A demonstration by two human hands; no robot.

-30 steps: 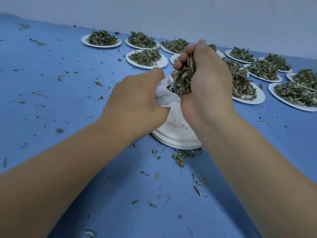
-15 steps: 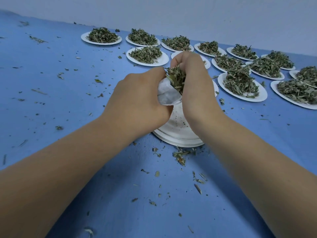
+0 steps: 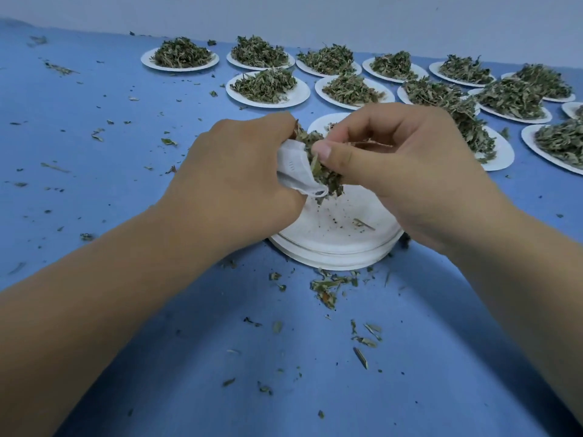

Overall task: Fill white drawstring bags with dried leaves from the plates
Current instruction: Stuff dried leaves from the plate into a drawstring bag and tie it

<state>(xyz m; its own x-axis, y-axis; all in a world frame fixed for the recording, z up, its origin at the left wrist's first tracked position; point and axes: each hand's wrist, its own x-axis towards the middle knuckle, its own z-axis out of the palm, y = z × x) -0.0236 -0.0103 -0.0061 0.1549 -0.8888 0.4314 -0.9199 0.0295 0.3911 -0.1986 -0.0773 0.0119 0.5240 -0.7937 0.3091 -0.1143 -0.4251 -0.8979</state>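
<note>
my left hand (image 3: 239,181) grips the white drawstring bag (image 3: 295,170) at frame centre; my right hand (image 3: 407,167) pinches dried leaves (image 3: 328,178) into its mouth. hold the mouth wide over the emptied plate (image 3: 334,244).

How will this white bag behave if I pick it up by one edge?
Probably floppy: the white bag crumples into folds where the left hand grips it. Likely light, being thin fabric. Its mouth may sag and spill, since leaves already hang over its rim above the plate stack.
</note>
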